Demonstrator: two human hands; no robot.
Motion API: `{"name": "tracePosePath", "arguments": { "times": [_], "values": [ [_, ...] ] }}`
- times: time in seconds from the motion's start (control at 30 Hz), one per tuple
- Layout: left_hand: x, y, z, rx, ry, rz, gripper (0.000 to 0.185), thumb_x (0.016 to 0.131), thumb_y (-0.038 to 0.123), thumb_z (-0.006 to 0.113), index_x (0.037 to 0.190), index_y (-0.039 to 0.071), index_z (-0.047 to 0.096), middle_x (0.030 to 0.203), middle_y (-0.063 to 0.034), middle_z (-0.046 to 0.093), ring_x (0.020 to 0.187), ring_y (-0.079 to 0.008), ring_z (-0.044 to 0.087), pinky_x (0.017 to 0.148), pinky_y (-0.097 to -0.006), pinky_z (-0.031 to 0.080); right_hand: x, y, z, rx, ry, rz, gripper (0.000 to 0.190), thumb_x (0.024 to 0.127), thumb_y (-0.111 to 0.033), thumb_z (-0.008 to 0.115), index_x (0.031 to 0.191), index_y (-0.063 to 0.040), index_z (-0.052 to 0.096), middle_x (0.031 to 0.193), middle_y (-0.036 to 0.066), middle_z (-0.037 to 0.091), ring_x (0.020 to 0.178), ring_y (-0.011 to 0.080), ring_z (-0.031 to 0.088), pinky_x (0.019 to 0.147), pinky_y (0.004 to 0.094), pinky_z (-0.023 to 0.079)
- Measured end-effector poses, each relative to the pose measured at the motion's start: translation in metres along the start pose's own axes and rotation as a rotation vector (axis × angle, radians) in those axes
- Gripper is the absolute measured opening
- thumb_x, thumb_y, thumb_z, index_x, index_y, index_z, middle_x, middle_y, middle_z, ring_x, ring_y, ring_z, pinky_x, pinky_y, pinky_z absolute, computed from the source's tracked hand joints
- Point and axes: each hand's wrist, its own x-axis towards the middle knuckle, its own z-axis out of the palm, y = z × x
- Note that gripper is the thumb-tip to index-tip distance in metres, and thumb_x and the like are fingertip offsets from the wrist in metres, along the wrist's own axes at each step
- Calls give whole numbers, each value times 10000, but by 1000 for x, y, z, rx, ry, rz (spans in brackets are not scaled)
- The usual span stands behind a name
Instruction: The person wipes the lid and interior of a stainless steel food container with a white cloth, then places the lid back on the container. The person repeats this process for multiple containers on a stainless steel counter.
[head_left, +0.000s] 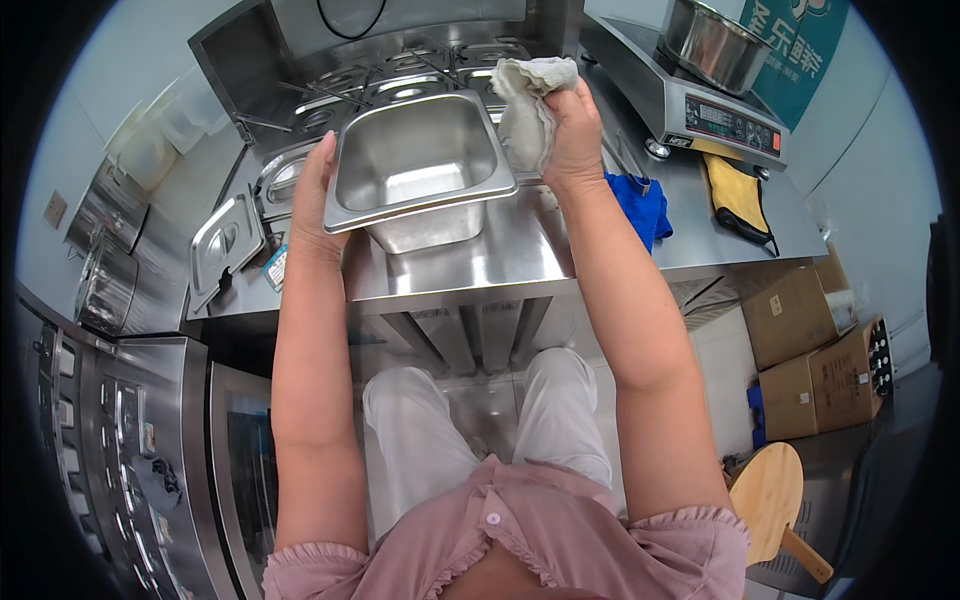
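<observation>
A deep stainless steel food pan (431, 217), with nothing in it, is tilted towards me over the front of the steel counter (525, 251). My left hand (319, 199) grips its left side, fingers along the rim. In my right hand (574, 139) is a bunched grey-white cloth (529, 112), raised beside the pan's right rim. Behind the pan, several lidded steel pans (409, 88) are set into the counter, with long thin utensil handles sticking up. A loose steel pan lid (227, 244) lies left of my left hand.
On the right stand an induction cooker (720, 120) bearing a steel pot (712, 45), a blue cloth (641, 210) and a yellow cloth (735, 195). Cardboard boxes (795, 315) sit on the floor. A wooden paddle (769, 495) is at lower right, clear plastic containers (146, 142) at far left.
</observation>
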Motion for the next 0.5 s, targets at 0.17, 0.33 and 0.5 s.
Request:
{"name": "tracePosePath", "arguments": {
  "times": [0.17, 0.33, 0.5],
  "values": [
    [-46, -14, 13, -14, 214, 104, 437, 1016, 373, 476, 1225, 19, 624, 1114, -57, 691, 1047, -178, 632, 950, -332, 476, -13, -28, -7, 75, -104, 93, 181, 830, -15, 524, 976, -31, 630, 929, 66, 666, 809, 157, 654, 727, 296, 556],
    [-65, -22, 14, 151, 211, 196, 569, 1020, 483, 443, 1316, 13, 568, 1246, -77, 647, 1153, -195, 585, 1031, -358, 424, -10, -77, -28, -420, -50, -53, 222, 850, 75, 537, 998, -47, 648, 974, 52, 672, 851, 131, 648, 749, 260, 546],
    [-71, -22, 19, 205, 92, 220, 657, 1014, 561, 423, 1385, 28, 518, 1295, -77, 620, 1197, -189, 548, 1072, -354, 380, -13, -128, -53, -1103, -10, -48, 396, 773, 56, 479, 1107, -46, 664, 994, 42, 659, 895, 141, 632, 794, 262, 506]
  ]
}}
